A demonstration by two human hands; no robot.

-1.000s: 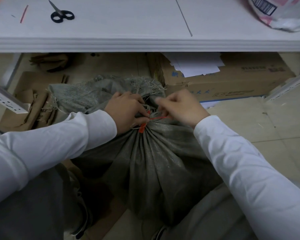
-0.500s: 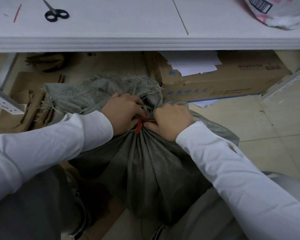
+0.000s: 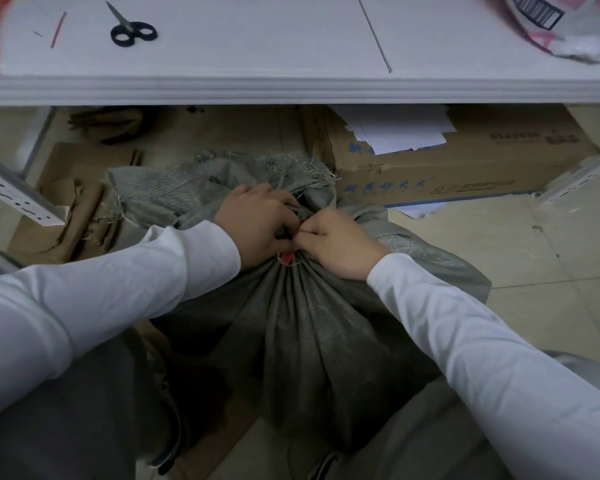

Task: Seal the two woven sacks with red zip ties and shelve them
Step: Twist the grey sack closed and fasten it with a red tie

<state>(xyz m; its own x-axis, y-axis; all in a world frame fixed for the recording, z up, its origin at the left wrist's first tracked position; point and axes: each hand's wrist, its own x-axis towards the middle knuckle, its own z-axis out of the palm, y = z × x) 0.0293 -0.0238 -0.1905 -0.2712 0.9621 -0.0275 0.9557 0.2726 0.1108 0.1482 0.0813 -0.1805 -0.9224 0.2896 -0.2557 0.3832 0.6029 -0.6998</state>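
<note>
A grey woven sack [image 3: 312, 337] stands on the floor between my knees, its neck gathered into pleats and its frayed mouth [image 3: 222, 181] flopped to the far left. A red zip tie [image 3: 286, 257] circles the neck; only a short red bit shows under my fingers. My left hand [image 3: 260, 226] clamps the bunched neck from the left. My right hand [image 3: 336, 244] pinches at the tie from the right, fingertips touching the left hand. On the white shelf [image 3: 257, 46] above, part of a white and pink sack [image 3: 568, 26] lies at the far right.
Black scissors [image 3: 132, 29] and a loose red zip tie strip [image 3: 58, 29] lie on the shelf at left. A cardboard box [image 3: 447, 168] with white papers sits under the shelf behind the sack. Flattened cardboard [image 3: 77, 216] lies at left, tiled floor at right.
My right hand has slid left along the tie until it meets my left hand; the red tail that stuck out to the right is now hidden and the neck is cinched tighter.
</note>
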